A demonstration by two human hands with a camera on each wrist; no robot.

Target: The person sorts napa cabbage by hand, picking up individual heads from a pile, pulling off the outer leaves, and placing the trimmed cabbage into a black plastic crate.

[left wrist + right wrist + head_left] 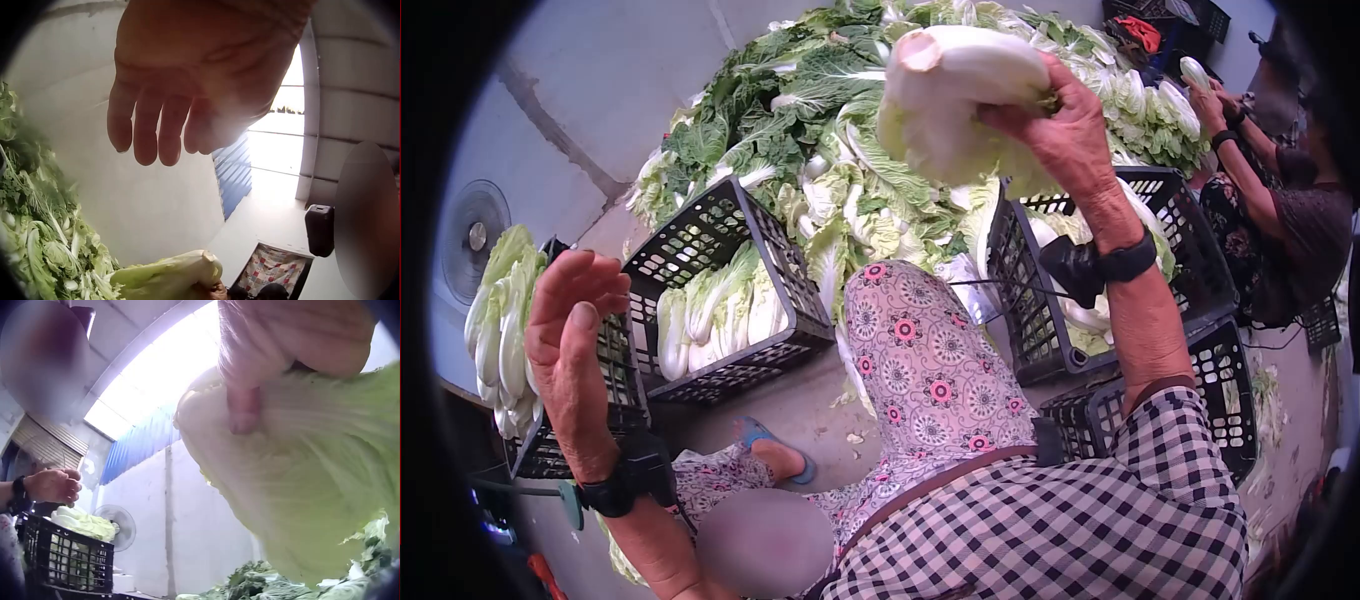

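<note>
At the left edge of the head view our left hand [575, 340] is raised, palm up, fingers loosely curved and holding nothing; behind it stands a black crate [580, 400] stacked with trimmed cabbages. Right of that, in the centre-left, a second crate [730, 290] tilts toward us, partly filled. Upper centre, our right hand [1065, 130] grips a napa cabbage [960, 95] aloft, fingers curled over its leafy end, above the big heap of cabbages [820, 110].

We judge this the handover or inspection step: one head lifted from the heap, not yet crated. Next, we reckon, the free hand must meet the head to steady or strip it before it is set in a crate.

Its long axis runs roughly level across the frame, with the pale stem end pointing upper left and the leaf end right, into our palm.
</note>
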